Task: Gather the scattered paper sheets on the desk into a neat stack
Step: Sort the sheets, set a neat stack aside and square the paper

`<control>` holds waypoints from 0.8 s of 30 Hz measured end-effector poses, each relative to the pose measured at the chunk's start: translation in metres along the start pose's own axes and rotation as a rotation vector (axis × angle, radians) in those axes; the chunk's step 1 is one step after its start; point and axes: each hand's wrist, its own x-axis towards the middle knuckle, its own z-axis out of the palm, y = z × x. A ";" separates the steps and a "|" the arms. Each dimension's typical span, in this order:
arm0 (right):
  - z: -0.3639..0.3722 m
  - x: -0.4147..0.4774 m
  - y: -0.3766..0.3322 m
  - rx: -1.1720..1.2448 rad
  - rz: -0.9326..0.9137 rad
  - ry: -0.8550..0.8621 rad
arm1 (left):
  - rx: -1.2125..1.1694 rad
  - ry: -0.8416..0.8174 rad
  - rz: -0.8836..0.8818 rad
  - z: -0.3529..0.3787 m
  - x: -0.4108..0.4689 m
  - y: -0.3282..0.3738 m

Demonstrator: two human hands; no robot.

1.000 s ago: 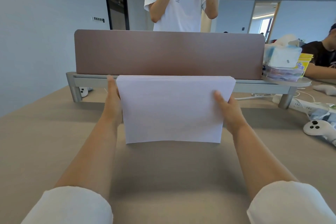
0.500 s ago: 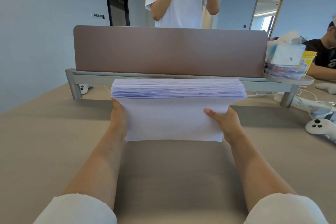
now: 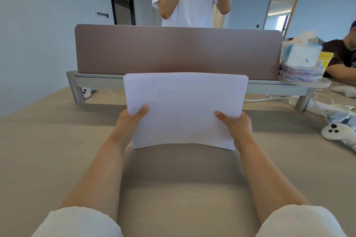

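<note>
A thick stack of white paper sheets (image 3: pixel 185 107) stands nearly upright in the middle of the view, its broad face toward me and its lower edge just above the beige desk (image 3: pixel 57 150). My left hand (image 3: pixel 133 119) grips the stack's left edge, thumb on the front face. My right hand (image 3: pixel 238 125) grips the right edge the same way. The lower edge bows slightly upward in the middle. The top right corner shows several sheet edges a little fanned.
A brown divider panel (image 3: pixel 177 50) on a grey metal shelf (image 3: pixel 96 81) stands behind the stack. Tissue packs and a yellow box (image 3: pixel 302 61) sit on the shelf's right end. A white controller (image 3: pixel 335 131), cables and a power strip (image 3: pixel 319 107) lie at right. One person stands behind the divider, another sits far right.
The stack, tipped half a second ago so its top edge faced me, is upright again and held higher. My hands slid down its sides, thumbs now on the front face.
</note>
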 end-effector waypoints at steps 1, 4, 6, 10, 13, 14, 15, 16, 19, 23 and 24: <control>0.000 0.000 0.000 0.013 0.001 -0.004 | -0.022 -0.046 0.005 -0.003 0.001 -0.001; 0.001 0.000 -0.002 0.031 -0.009 -0.007 | -0.062 -0.160 0.009 -0.006 0.003 0.000; 0.000 0.001 0.000 0.024 -0.008 -0.013 | -0.095 -0.192 0.004 -0.007 0.003 0.000; -0.006 0.003 0.007 0.028 0.014 -0.034 | -0.065 -0.161 0.002 -0.006 0.002 -0.006; -0.010 0.005 0.011 0.030 0.025 -0.083 | -0.029 -0.138 0.001 -0.006 0.002 -0.010; -0.010 0.005 0.010 0.009 0.022 -0.085 | -0.018 -0.129 0.005 -0.006 0.003 -0.011; -0.008 0.005 0.007 -0.036 -0.003 -0.061 | -0.011 -0.117 0.008 -0.007 0.004 -0.012; -0.006 0.003 0.002 -0.113 -0.062 0.009 | -0.009 -0.111 0.010 -0.007 0.004 -0.013; 0.003 -0.010 -0.039 -0.361 -0.558 0.312 | -0.031 -0.120 0.004 -0.008 0.004 -0.014; 0.049 -0.032 -0.090 -0.672 -1.124 0.134 | -0.051 -0.143 -0.010 -0.008 0.004 -0.013; 0.064 -0.036 -0.093 -0.786 -1.092 0.003 | -0.052 -0.145 -0.009 -0.009 0.004 -0.013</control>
